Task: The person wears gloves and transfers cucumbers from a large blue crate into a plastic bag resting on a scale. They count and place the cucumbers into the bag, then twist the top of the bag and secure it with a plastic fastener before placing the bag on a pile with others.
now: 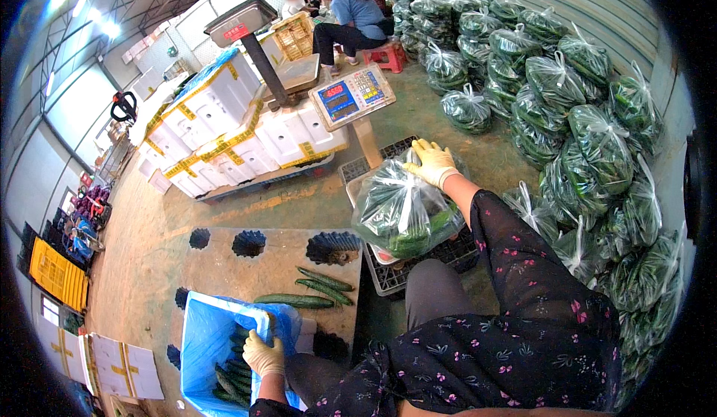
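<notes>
A knotted clear plastic bag of cucumbers (pixel 407 212) sits on the low platform of a digital scale (pixel 352 97). My right hand (pixel 432 165), in a pale glove, lies on the bag's far upper side with fingers stretched out, near the knot. At lower left, my left hand (pixel 265 355), gloved too, curls over the near-right rim of a white foam box (pixel 270 322) lined with blue plastic film (pixel 205 335). Dark green cucumbers (pixel 233 383) lie inside that box. Several loose cucumbers (pixel 323 288) rest on a worn board (pixel 224 268) beside it.
Bagged cucumbers (pixel 579 144) are piled along the right wall. Black crates (pixel 385 279) stand under and around the scale. Stacked white foam boxes (pixel 216 133) with yellow tape and a second scale (pixel 258 51) are beyond. A person in blue (pixel 351 17) sits on a red stool (pixel 386 57).
</notes>
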{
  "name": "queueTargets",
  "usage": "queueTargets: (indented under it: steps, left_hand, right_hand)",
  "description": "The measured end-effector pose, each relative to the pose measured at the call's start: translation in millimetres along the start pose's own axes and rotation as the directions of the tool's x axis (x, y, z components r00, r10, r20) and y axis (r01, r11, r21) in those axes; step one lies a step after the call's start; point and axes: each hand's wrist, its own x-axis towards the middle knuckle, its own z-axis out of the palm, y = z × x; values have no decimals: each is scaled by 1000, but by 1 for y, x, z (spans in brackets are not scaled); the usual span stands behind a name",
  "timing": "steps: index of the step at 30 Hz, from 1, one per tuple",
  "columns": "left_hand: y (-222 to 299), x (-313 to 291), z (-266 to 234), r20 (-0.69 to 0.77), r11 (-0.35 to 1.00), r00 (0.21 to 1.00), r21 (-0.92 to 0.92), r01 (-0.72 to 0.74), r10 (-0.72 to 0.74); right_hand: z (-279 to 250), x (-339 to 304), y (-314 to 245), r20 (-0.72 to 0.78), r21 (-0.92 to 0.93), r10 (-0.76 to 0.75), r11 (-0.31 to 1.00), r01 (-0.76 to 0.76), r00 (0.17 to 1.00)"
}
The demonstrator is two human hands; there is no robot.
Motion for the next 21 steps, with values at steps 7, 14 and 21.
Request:
queueTargets:
  steps: [7, 14, 21]
  left_hand:
    - [-2, 0, 3, 10, 1000, 1000, 7, 0, 0]
    - [-3, 0, 5, 4, 1000, 1000, 4, -8, 8]
    - [-3, -1, 6, -21, 1000, 1000, 16, -12, 12]
  right_hand:
    - [-2, 0, -1, 6, 2, -4, 1000, 4, 1000]
    - [-1, 0, -1, 9, 6, -6, 1000, 6, 1000]
    - [-2, 2, -1, 28, 8, 7, 1000, -7, 1000]
